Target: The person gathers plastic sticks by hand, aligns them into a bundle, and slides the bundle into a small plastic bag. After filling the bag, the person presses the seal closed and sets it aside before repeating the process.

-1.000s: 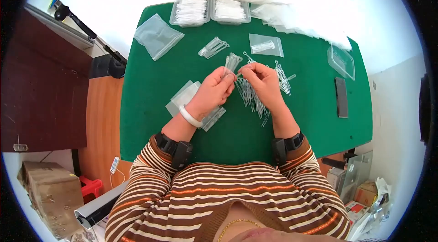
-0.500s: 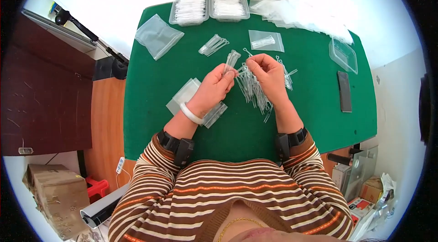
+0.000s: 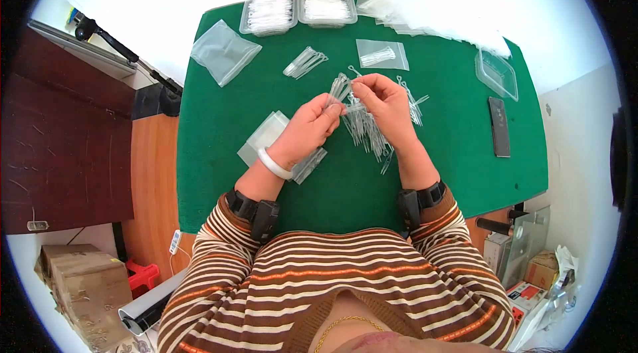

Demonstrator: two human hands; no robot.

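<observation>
My left hand (image 3: 310, 125) is closed around a small bundle of thin loop-ended pins (image 3: 341, 84), their looped heads sticking up past the thumb. Close beside it, the thumb and forefinger of my right hand (image 3: 391, 106) are pinched together at the bundle's upper end, apparently on one pin; the fingertips partly hide it. Beneath and between both hands lies a loose pile of the same pins (image 3: 367, 130). A separate small group of pins (image 3: 306, 62) rests farther up the cloth. Clear flat bags (image 3: 269, 135) lie under my left forearm.
Two clear tubs (image 3: 269, 26) of white pins stand at the far edge of the green table (image 3: 452, 153). A bag with pins inside (image 3: 383, 56), an unfilled-looking bag (image 3: 226, 54), a pile of bags (image 3: 425, 17), a clear tray (image 3: 495, 77) and a phone (image 3: 499, 127) surround the work area.
My right hand has moved slightly left and up, bringing its pinched fingertips against the bundle in my left hand. The whole view has shifted a little.
</observation>
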